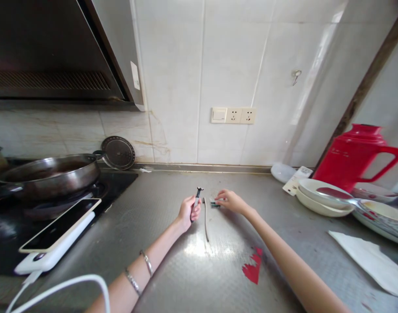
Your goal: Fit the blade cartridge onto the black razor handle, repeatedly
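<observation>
My left hand is wrapped round the grey and black handle of a small razor-like tool, its dark head pointing up. On the metal counter just right of it lies a thin, slightly curved grey stick. My right hand rests its bent fingertips at a small dark green piece on the counter; whether the fingers grip it is too small to tell. A torn red paper piece lies nearer, inside my right forearm.
At left, a steel pan sits on the black stove, with a phone on a white power bank and a white cable. Stacked bowls, a red thermos jug and a white tissue occupy the right.
</observation>
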A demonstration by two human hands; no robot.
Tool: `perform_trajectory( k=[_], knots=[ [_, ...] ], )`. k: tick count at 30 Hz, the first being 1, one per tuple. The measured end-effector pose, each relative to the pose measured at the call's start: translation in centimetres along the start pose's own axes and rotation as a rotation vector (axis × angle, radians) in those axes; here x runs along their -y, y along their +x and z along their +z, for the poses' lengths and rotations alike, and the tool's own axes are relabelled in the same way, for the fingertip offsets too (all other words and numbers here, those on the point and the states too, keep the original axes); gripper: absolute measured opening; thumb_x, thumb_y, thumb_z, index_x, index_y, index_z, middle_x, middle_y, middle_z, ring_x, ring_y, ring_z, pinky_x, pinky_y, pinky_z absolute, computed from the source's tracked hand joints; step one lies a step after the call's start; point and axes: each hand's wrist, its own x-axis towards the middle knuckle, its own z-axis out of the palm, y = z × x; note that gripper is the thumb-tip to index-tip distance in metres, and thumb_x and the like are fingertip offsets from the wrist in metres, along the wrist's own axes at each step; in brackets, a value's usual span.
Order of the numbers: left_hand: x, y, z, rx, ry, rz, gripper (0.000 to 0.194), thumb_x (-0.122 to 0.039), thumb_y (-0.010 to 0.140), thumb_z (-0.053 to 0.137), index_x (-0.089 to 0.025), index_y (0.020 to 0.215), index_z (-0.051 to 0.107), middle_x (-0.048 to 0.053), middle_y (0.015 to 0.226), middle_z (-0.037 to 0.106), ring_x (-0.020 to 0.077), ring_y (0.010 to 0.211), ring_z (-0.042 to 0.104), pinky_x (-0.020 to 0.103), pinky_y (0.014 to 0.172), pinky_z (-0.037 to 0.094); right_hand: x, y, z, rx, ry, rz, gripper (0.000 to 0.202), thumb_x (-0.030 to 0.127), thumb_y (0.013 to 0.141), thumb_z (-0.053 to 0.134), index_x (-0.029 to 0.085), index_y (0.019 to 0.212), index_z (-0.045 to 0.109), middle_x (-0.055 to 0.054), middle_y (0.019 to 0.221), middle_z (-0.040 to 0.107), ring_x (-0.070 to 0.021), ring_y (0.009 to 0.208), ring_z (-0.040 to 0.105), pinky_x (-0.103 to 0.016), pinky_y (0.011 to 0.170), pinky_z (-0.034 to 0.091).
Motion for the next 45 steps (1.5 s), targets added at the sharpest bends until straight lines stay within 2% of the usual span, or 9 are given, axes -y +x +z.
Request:
perform_trajectory(
  k=[8,14,23,28,35,40,45],
  knots=[
    [0.2,0.0,0.1,-0.004,0.007,-0.018,0.024,-0.037,0.08,0.048,-0.015,0.07,0.049,-0.008,0.041,0.031,0.003,0.029,0.018,0.016,0.03,0.01,1.2,-0.6,0.5,-0.034,-0.076,0.023,0.022,0.035,0.08,0.053,0.024,0.084,0.071,-0.005,0.095,0.062,-0.0161,0.083,0.058,-0.024,0.07,0.041],
    [0.2,-0.3,0.4,0.002,0.004,-0.004,0.024,-0.038,0.078,0.051,-0.015,0.07,0.049,-0.009,0.041,0.032,0.0026,0.03,0.019,0.016,0.03,0.011,1.4,-0.8,0.5,-0.054,-0.131,0.008,0.022,0.033,0.082,0.051,0.023,0.086,0.07,-0.005,0.096,0.062,-0.017,0.089,0.056,-0.024,0.075,0.041],
    [0.0,-0.3,0.5,-0.002,-0.02,-0.004,0.023,-0.035,0.079,0.049,-0.015,0.069,0.049,-0.008,0.041,0.032,0.0031,0.029,0.019,0.016,0.029,0.01,1.7,-0.9,0.8,-0.071,-0.165,0.021,0.026,0.032,0.086,0.044,0.022,0.086,0.068,-0.006,0.096,0.063,-0.0162,0.086,0.058,-0.023,0.07,0.04],
    [0.0,-0.3,0.5,-0.008,-0.026,-0.01,0.022,-0.036,0.079,0.049,-0.015,0.07,0.049,-0.008,0.041,0.032,0.0032,0.03,0.018,0.016,0.03,0.01,1.0,-0.9,1.3,-0.105,-0.054,0.005,0.023,0.029,0.084,0.046,0.021,0.083,0.067,-0.005,0.094,0.061,-0.015,0.082,0.058,-0.024,0.073,0.041],
    [0.0,-0.4,0.6,-0.012,-0.032,0.0,0.024,-0.037,0.078,0.051,-0.015,0.069,0.049,-0.008,0.042,0.032,0.003,0.03,0.019,0.016,0.03,0.011,-0.1,-0.5,1.8,-0.173,0.11,-0.028,0.022,0.029,0.08,0.049,0.018,0.079,0.068,-0.008,0.09,0.063,-0.0178,0.083,0.057,-0.029,0.078,0.042],
    [0.1,-0.3,0.5,-0.024,-0.029,0.024,0.024,-0.038,0.078,0.051,-0.015,0.07,0.049,-0.008,0.043,0.031,0.0029,0.031,0.019,0.016,0.03,0.011,0.8,-0.2,1.1,-0.278,0.208,0.075,0.027,0.034,0.08,0.047,0.018,0.08,0.068,-0.007,0.08,0.068,-0.0189,0.075,0.06,-0.029,0.073,0.043],
    [0.4,-0.1,0.4,-0.129,0.018,0.117,0.029,-0.043,0.076,0.053,-0.014,0.071,0.051,-0.008,0.044,0.034,0.0027,0.032,0.023,0.016,0.031,0.015,1.6,0.1,1.4,-0.314,0.399,0.125,0.034,0.038,0.079,0.047,0.014,0.082,0.069,-0.007,0.071,0.068,-0.0176,0.066,0.06,-0.028,0.064,0.045]
  ],
)
